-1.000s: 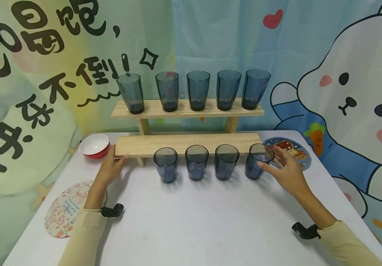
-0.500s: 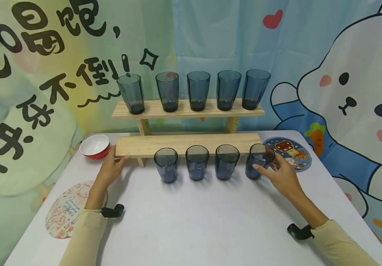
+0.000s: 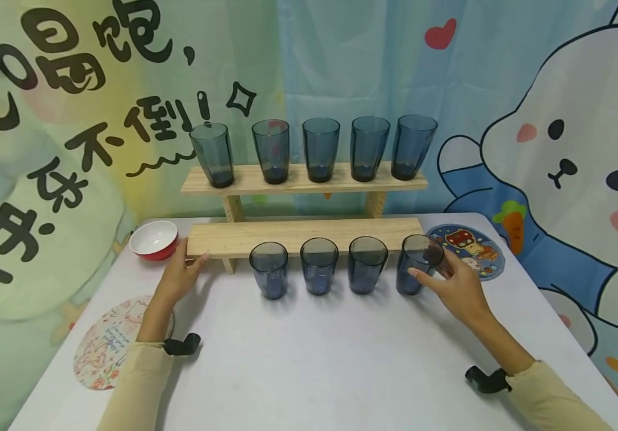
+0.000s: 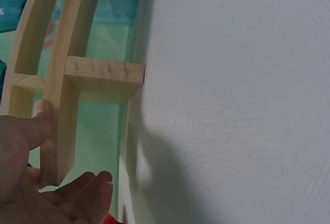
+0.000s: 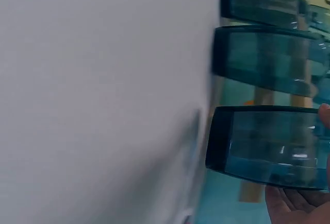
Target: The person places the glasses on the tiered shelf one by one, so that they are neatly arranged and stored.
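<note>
My right hand (image 3: 459, 287) holds the rightmost drinking glass (image 3: 413, 275) of the front row, thumb on the near side and fingers behind. This glass (image 5: 268, 141) is blue-tinted and upright; whether its base touches the table I cannot tell. My left hand (image 3: 179, 276) grips the left end of a wooden two-tier shelf (image 3: 309, 230) at the lower board. In the left wrist view the thumb presses the board (image 4: 64, 126), and the other fingers reach past its end. To the left of the held glass stand 3 matching glasses (image 3: 367, 266) in a row before the shelf.
Several more blue glasses (image 3: 321, 149) stand along the upper board (image 3: 298, 184). A red-and-white bowl (image 3: 154, 239) sits by the shelf's left end. Round printed mats lie on the white table (image 3: 314, 365): a pink one (image 3: 104, 341) at left, a blue one (image 3: 481, 251) at right.
My right hand has closed in on the rightmost front glass, from fingers loosely around its rim to a hold lower on its side. The left hand stays at the shelf end.
</note>
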### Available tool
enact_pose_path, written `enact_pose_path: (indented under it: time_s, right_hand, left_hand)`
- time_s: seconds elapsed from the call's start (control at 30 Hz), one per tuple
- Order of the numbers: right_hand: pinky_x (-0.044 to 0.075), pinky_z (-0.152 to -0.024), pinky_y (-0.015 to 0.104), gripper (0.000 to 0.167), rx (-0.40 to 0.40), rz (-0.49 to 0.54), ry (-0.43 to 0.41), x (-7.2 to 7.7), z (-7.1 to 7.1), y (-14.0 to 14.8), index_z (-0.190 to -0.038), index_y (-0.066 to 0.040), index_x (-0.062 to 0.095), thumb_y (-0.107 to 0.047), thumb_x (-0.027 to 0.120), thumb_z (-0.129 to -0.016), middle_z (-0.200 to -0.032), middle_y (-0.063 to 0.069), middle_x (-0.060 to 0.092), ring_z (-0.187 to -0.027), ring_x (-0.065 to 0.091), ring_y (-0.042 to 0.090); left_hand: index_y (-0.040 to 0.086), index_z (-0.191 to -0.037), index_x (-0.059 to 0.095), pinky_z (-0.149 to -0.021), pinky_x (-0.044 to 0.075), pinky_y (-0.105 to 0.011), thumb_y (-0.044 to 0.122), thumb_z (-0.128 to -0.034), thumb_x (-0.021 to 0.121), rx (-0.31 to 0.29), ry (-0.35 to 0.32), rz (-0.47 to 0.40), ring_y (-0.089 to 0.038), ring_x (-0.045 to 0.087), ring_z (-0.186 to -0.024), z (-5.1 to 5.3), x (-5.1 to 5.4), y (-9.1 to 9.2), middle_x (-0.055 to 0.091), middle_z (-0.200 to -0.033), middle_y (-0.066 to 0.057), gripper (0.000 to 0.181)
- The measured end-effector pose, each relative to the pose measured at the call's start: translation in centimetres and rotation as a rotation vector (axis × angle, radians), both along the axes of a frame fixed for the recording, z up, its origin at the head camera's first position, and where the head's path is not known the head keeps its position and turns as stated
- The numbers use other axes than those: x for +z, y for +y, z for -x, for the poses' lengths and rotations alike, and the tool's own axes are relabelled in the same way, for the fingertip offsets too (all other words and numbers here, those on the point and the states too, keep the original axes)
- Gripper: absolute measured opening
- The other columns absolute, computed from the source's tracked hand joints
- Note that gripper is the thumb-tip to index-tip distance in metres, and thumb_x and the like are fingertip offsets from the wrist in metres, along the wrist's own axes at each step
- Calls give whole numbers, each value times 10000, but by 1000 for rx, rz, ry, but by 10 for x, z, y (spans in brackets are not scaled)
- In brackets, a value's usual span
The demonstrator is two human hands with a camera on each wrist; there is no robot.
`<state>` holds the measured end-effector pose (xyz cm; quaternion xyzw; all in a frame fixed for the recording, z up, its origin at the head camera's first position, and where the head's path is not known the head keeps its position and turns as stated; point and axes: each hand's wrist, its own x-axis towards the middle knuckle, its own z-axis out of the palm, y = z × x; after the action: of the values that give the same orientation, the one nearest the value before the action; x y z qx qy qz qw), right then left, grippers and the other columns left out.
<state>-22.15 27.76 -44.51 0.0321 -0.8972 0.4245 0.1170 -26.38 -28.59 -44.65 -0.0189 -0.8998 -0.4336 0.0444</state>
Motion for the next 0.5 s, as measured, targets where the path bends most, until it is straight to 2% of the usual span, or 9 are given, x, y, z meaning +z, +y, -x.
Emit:
enact_pose_path:
  time_s: [0.23,0.3,0.4,0.43,0.5]
  right_hand:
    - [458,-1093,267,751,30,34,42,45,-3,-3,-1484,17,525,-407,818,-938,-1452,270,599,-1398,546,450]
    - [459,-1067,165,675,33,37,81,57,2,-4,-1438,-1,569,-375,825,-937,-1394,236,636,-1370,589,396]
    - [471,-986,63,564,10,8,151,71,12,-5,-1338,-18,632,-349,836,-930,-1249,192,692,-1221,675,291]
    - [462,-971,47,534,0,2,161,74,15,-6,-1305,-22,642,-354,832,-932,-1220,181,695,-1191,678,269]
    - [496,-1037,138,526,-11,9,158,79,23,-6,-1289,-28,642,-375,822,-938,-1224,177,697,-1188,667,260]
  left_hand:
    - [-99,-1623,159,-1245,281,-621,241,-1110,562,-1,-6,14,-515,306,-1519,-1,2,0,284,-1623,-378,736]
    - [-102,-1624,155,-1245,282,-621,238,-1111,561,0,-5,15,-516,307,-1518,-1,2,-1,283,-1623,-380,737]
    - [-104,-1625,148,-1243,288,-621,236,-1112,558,0,-8,19,-516,312,-1515,-1,2,-1,280,-1624,-380,739]
    - [-105,-1625,149,-1242,291,-620,233,-1112,557,-1,-8,17,-516,313,-1515,0,2,0,280,-1624,-380,736]
    - [-102,-1625,151,-1240,294,-620,239,-1113,557,-1,-11,20,-514,314,-1516,0,1,0,282,-1626,-376,737]
